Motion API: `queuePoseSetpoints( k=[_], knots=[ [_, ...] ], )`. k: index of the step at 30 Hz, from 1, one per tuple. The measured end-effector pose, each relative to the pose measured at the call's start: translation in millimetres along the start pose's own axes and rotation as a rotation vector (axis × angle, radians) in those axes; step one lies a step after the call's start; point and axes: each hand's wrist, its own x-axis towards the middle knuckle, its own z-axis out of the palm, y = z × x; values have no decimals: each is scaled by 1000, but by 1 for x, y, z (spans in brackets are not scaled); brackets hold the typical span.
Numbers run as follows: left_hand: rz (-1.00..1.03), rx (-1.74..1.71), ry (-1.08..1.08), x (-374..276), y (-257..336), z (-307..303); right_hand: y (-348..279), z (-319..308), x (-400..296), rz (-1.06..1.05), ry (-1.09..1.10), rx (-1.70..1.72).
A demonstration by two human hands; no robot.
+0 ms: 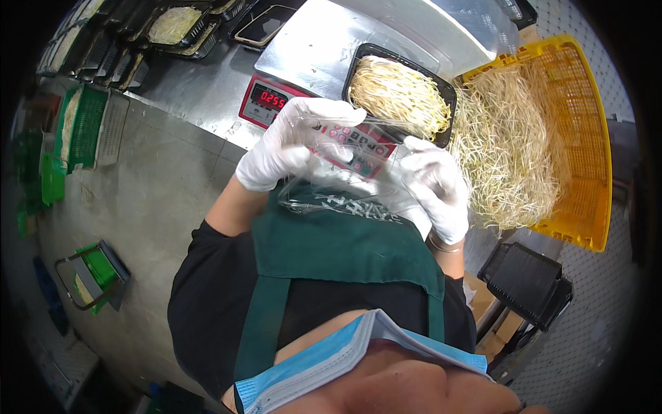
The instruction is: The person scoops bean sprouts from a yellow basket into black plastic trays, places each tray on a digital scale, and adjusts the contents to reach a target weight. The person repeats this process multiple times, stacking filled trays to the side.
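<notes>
My left hand (289,139) and my right hand (437,183), both in white gloves, hold a clear plastic lid (339,194) between them, in front of the green apron. Beyond the lid, a black plastic tray (449,99) filled with bean sprouts (401,95) rests on the metal platform of a digital scale (305,49). Red digits glow on the scale's display (270,97). Through the transparent lid, part of the keypad (357,137) shows. The tray's near edge lies partly behind the lid and my right fingers.
Right of the scale, loose sprouts (509,155) spill from a tipped yellow crate (584,134). Stacked black trays (522,282) stand at lower right. Filled trays (176,26) and a phone (264,26) occupy the table's far left. Green baskets (85,127) stand beyond the table's left edge.
</notes>
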Motion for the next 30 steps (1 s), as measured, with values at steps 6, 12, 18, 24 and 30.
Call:
queuePoseSetpoints(
  k=[6, 12, 18, 24, 30],
  knots=[
    [80, 131, -8, -22, 14, 1, -3, 18, 27, -268, -33, -325],
    [543, 350, 649, -68, 64, -105, 36, -45, 76, -128, 559, -109],
    [188, 397, 1378, -129, -12, -266, 174, -78, 139, 709, 505, -263],
    [54, 1649, 1665, -103, -4, -242, 146, -94, 135, 40, 805, 192],
    [679, 1044, 1100, 6, 74, -112, 14, -77, 81, -241, 839, 184]
  ],
)
